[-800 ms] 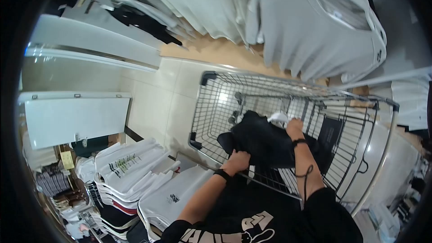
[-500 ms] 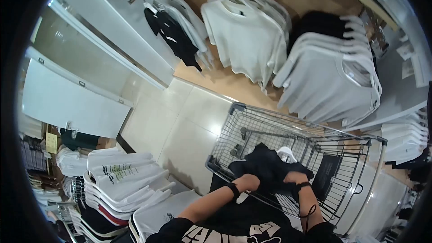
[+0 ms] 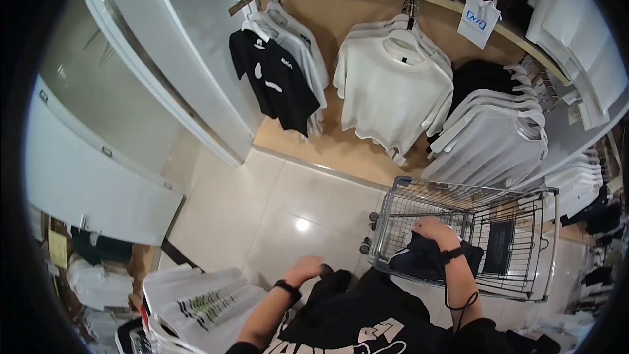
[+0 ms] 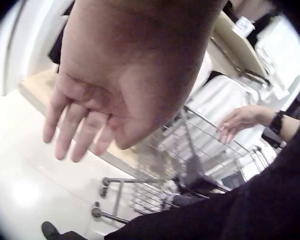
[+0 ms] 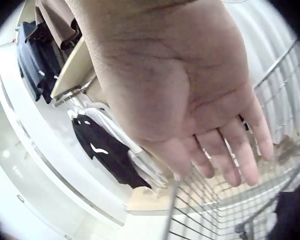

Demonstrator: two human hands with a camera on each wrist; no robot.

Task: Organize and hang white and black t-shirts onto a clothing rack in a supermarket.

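Note:
A wire shopping cart (image 3: 500, 247) stands at the right in the head view, with a folded black garment (image 3: 419, 261) lying inside it. My right hand (image 3: 434, 228) is over the basket, just above that garment. In the right wrist view its palm (image 5: 190, 100) shows bare, fingers loosely extended. My left hand (image 3: 303, 270) is outside the cart, in front of my body. Nothing lies in its palm (image 4: 125, 90), and its fingers hang relaxed above the floor. Black bands circle both wrists.
Hanging along the back wall are a black T-shirt (image 3: 278, 85), cream sweaters (image 3: 393, 85) and grey tops (image 3: 488, 137). White printed shirts (image 3: 206, 301) hang at the near left. A white panel (image 3: 92, 177) stands at the left, with tiled floor (image 3: 275, 203) between.
Both hands have let go of the black garment, which now lies in the cart. My left hand has moved left, out of the cart. The head view has tilted up toward the racks.

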